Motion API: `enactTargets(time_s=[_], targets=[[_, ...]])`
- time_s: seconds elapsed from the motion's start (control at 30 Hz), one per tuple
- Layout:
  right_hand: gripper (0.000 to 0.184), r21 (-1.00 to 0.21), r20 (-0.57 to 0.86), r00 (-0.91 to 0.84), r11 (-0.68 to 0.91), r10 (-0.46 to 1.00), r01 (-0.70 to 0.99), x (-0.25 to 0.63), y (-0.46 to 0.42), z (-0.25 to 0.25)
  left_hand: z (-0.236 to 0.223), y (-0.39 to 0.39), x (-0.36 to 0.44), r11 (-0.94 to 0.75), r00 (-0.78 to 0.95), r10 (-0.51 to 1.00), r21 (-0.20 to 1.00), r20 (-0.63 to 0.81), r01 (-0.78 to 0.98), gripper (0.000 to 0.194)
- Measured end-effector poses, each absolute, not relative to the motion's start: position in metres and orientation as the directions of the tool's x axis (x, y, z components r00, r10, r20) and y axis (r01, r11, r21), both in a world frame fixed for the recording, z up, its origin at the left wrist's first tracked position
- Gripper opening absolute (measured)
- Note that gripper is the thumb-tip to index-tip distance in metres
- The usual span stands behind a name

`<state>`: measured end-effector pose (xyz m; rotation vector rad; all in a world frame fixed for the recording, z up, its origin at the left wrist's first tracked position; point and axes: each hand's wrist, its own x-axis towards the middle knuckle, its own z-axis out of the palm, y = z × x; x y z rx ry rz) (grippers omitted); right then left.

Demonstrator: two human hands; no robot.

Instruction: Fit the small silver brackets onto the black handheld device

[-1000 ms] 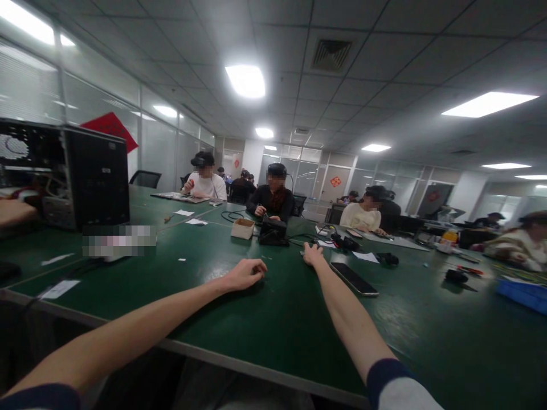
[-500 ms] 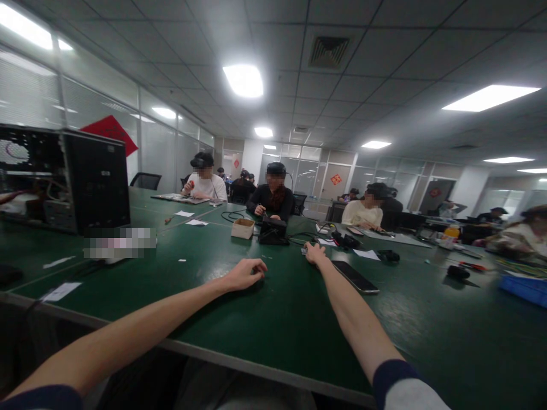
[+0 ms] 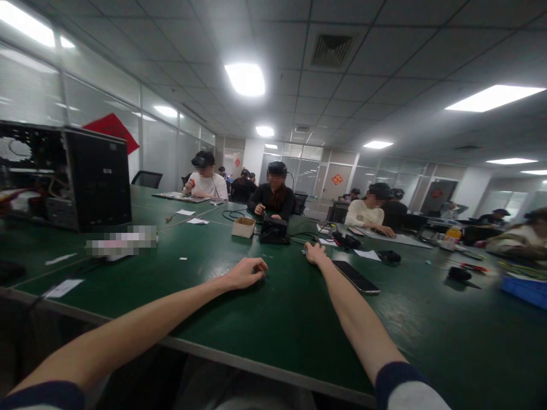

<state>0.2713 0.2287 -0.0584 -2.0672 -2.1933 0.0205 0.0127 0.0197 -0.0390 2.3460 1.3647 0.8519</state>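
Note:
My left hand [image 3: 248,273] rests on the green table [image 3: 239,330], its fingers loosely curled with a gap between thumb and fingers. Nothing shows in it. Farther forward and to the right, my right hand [image 3: 316,254] lies low on the tabletop, with fingers bent round a small greyish piece [image 3: 304,251]. Most of that piece is hidden, so I cannot tell its kind. A dark smartphone [image 3: 355,277] lies just right of my right wrist. Beyond my hands stand a small cardboard box [image 3: 243,228] and a black device on a stand [image 3: 274,230].
An open computer case [image 3: 100,179] stands at the left, near a blurred-out white item [image 3: 122,242]. Cables and a black object [image 3: 347,240] lie beyond the phone. A blue tray [image 3: 525,289] sits far right. Across the table a person [image 3: 276,196] works; others sit around.
Both my hands stay in place. The view shifts very slightly. At the right, a seated person's hand has moved over the board in front of them.

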Motion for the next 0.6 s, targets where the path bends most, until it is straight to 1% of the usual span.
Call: enactTargets(time_s=[0.13, 0.33, 0.47, 0.6], targets=[[0.030, -0.065, 0.077, -0.070, 0.075, 0.995, 0.995, 0.2684, 0.2268, -0.0570, -0.0381, 0.0186, 0.0133, -0.512, 0.374, 0.857, 0.517, 0.354, 0.685, 0.020], [0.040, -0.051, 0.108, -0.077, 0.082, 0.991, 0.995, 0.2685, 0.2232, -0.0568, -0.0334, 0.0143, 0.0147, -0.503, 0.377, 0.863, 0.520, 0.335, 0.690, 0.020], [0.035, -0.041, 0.119, -0.080, 0.086, 0.990, 0.995, 0.2686, 0.2262, -0.0591, -0.0334, 0.0142, 0.0149, -0.498, 0.372, 0.867, 0.520, 0.332, 0.694, 0.019], [0.033, -0.028, 0.118, -0.084, 0.088, 0.989, 0.996, 0.2681, 0.2311, -0.0618, -0.0384, 0.0189, 0.0126, -0.512, 0.384, 0.858, 0.523, 0.340, 0.681, 0.020]])
